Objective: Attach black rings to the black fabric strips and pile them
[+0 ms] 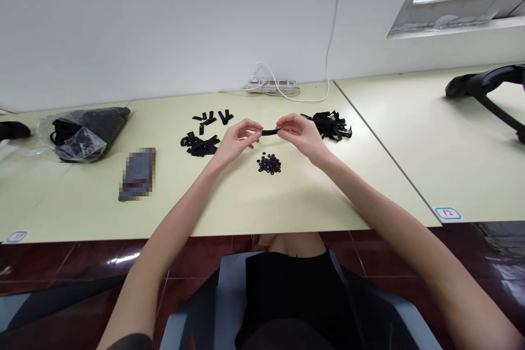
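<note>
A short black fabric strip (269,132) is stretched level between my two hands, above the table. My left hand (241,139) pinches its left end, and my right hand (300,134) pinches the right end. Just below the strip lies a small heap of black ring-shaped pieces (269,163). Beyond my right hand is a pile of black strips (331,124), partly hidden by the hand. More black strips (200,145) lie in a loose pile to the left of my left hand, with several short black pieces (207,118) behind them.
A power strip (273,86) with a white cable sits against the wall. To the left are a clear plastic bag (88,134) with black material in it and a blurred-out dark object (138,174). A black curved object (486,85) stands at the far right. The table's front edge (287,234) is near my lap.
</note>
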`<state>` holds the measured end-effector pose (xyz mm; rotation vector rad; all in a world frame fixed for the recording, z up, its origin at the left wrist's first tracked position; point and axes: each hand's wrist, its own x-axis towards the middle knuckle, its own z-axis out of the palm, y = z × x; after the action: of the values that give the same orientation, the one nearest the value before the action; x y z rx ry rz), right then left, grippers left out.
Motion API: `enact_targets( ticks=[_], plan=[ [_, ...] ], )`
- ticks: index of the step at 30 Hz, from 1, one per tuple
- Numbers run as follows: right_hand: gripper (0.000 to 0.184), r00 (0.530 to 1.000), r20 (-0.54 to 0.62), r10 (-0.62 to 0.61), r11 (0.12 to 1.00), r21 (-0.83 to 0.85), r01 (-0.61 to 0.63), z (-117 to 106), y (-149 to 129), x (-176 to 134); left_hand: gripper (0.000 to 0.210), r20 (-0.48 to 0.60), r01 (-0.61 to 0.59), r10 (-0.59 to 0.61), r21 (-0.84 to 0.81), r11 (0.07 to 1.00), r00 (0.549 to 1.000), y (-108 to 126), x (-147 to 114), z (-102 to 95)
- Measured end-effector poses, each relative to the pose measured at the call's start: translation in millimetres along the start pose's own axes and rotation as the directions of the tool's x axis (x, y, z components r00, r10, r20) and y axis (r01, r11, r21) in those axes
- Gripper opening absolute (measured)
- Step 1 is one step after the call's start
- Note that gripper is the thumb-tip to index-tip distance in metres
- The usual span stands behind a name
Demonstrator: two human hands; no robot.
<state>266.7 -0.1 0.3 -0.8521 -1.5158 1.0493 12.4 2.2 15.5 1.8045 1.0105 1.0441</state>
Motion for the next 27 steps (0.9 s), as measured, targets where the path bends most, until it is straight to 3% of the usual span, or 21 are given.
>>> enact_targets(
  ticks=[3, 5, 6, 9, 13, 16, 19, 22, 27],
  plan=[
    [0.022, 0.986, -0.161, -0.044, 0.998, -0.060, 0.035, -24, 17, 14, 0.030, -0.091, 0.025, -0.017, 0.079, 0.997, 0.996, -9, 3, -10.0],
    [0.019, 0.942, -0.316, -0.108, 0.987, -0.146, 0.064, -47, 30, 25, 0.018, -0.205, 0.070, -0.020, 0.243, 0.967, 0.979, -17, 5, -20.8],
    [0.017, 0.915, -0.378, -0.143, 0.977, -0.200, 0.070, -59, 37, 30, 0.014, -0.246, 0.110, -0.015, 0.375, 0.921, 0.969, -21, 5, -26.8],
    [0.014, 0.834, -0.515, -0.200, 0.951, -0.308, 0.038, -93, 55, 40, 0.023, -0.315, 0.265, -0.044, 0.704, 0.659, 0.948, -33, 1, -45.5],
    [0.020, 0.788, -0.592, -0.170, 0.934, -0.351, -0.062, -115, 72, 40, 0.042, -0.394, 0.402, -0.112, 0.810, 0.427, 0.912, -45, -6, -70.3],
    [0.033, 0.770, -0.610, -0.189, 0.904, -0.413, -0.106, -116, 78, 38, 0.038, -0.452, 0.472, -0.154, 0.776, 0.418, 0.879, -50, -7, -87.2],
    [0.034, 0.782, -0.584, -0.218, 0.888, -0.450, -0.089, -111, 80, 39, 0.024, -0.426, 0.465, -0.195, 0.739, 0.488, 0.883, -53, -4, -96.2],
    [0.030, 0.799, -0.550, -0.245, 0.881, -0.470, -0.054, -105, 81, 40, 0.015, -0.368, 0.425, -0.220, 0.709, 0.563, 0.904, -55, -1, -97.1],
    [0.028, 0.831, -0.496, -0.251, 0.875, -0.483, -0.024, -96, 76, 38, 0.020, -0.360, 0.409, -0.207, 0.694, 0.593, 0.910, -53, -1, -93.7]
  ],
)
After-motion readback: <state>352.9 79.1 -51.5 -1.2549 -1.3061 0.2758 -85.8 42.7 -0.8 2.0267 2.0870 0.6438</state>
